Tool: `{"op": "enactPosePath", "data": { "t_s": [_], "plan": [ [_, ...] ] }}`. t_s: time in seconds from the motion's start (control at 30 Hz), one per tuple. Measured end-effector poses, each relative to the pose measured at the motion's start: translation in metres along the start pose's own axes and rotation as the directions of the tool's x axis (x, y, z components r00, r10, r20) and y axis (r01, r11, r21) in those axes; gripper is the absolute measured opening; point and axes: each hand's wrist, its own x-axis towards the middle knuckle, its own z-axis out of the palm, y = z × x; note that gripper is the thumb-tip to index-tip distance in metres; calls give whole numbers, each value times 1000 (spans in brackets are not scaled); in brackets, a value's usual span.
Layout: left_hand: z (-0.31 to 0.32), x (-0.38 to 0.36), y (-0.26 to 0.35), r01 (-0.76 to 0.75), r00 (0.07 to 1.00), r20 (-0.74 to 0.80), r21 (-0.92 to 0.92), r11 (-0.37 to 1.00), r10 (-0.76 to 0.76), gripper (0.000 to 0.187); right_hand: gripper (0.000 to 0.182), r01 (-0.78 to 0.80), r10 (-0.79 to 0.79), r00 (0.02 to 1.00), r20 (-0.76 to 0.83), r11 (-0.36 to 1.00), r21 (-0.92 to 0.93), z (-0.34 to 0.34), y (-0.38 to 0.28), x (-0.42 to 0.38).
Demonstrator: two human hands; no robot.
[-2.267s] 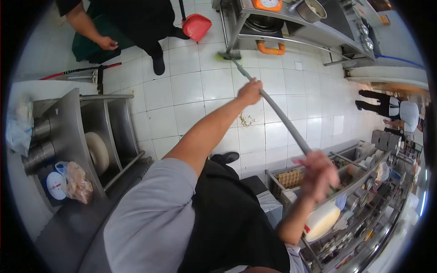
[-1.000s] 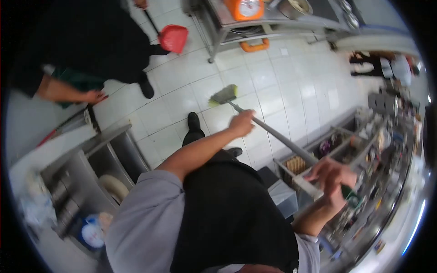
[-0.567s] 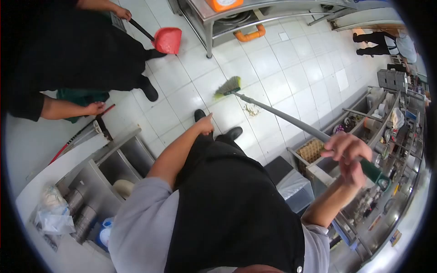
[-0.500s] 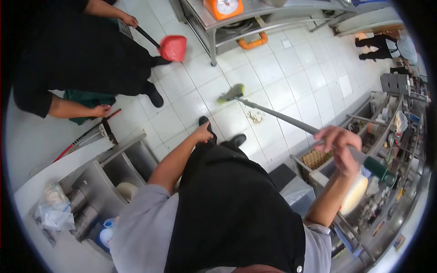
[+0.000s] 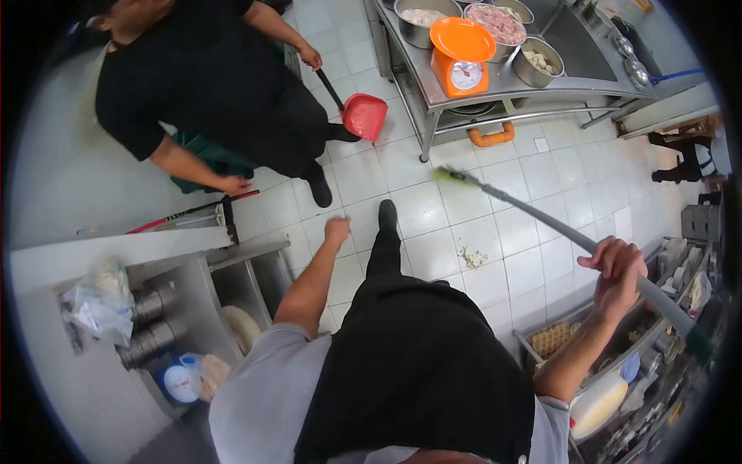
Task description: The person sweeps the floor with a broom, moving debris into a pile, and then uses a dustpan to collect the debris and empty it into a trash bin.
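My right hand is wrapped round the grey handle of a broom. The broom's green bristle head is over the white tiled floor, near the steel table's leg. Small greenish debris lies on the tiles below and right of the bristles. My left hand hangs over the floor with its fingers curled, and nothing shows in it. Across from me, a co-worker's hand holds a red dustpan by its black handle.
A steel table holds an orange scale and pots of food. Steel compartments stand at the left. Shelving with an egg tray is at the right. The co-worker stands at upper left; another person is far right.
The view has shifted, showing more of the table. The broom head has moved away from the debris toward the table, and one of my feet has stepped forward. The co-worker still holds the dustpan.
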Motion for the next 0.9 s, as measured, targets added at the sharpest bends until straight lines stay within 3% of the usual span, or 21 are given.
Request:
{"op": "enactPosePath", "data": {
  "t_s": [0.07,0.1,0.2,0.23,0.3,0.33,0.37,0.43,0.57,0.7,0.9],
  "plan": [
    [-8,74,31,-145,989,9,-26,989,146,17,55,-32,32,999,-41,999,-4,16,28,23],
    [-18,65,97,-107,994,-18,-63,992,106,8,55,-82,79,994,-79,996,-38,24,51,36],
    [-37,132,204,-160,987,-71,-242,957,148,18,51,-220,207,966,-156,973,-75,44,143,69],
    [-49,158,240,-165,986,-33,-177,970,162,36,50,-256,241,957,-162,964,-74,50,165,76],
    [-58,219,288,-277,929,-263,-28,960,260,58,47,-324,308,936,-171,943,-79,60,197,94],
    [-64,280,287,-315,915,-268,-9,949,301,80,46,-328,309,937,-165,939,-104,64,204,101],
    [-74,326,291,-253,941,-235,-5,967,245,89,46,-334,313,936,-160,934,-125,70,207,106],
    [-86,368,310,-269,894,-384,-46,962,232,99,46,-314,300,947,-112,939,-140,71,212,112],
    [-93,413,308,-231,961,-149,26,973,232,62,42,-412,389,902,-188,906,-102,84,245,125],
    [-61,379,306,-184,979,82,-55,981,188,35,41,-507,472,858,-204,843,-179,78,331,124],
    [-13,317,275,-171,980,73,-156,973,184,31,45,-488,450,856,-253,866,-111,59,356,117]
  ]
}}
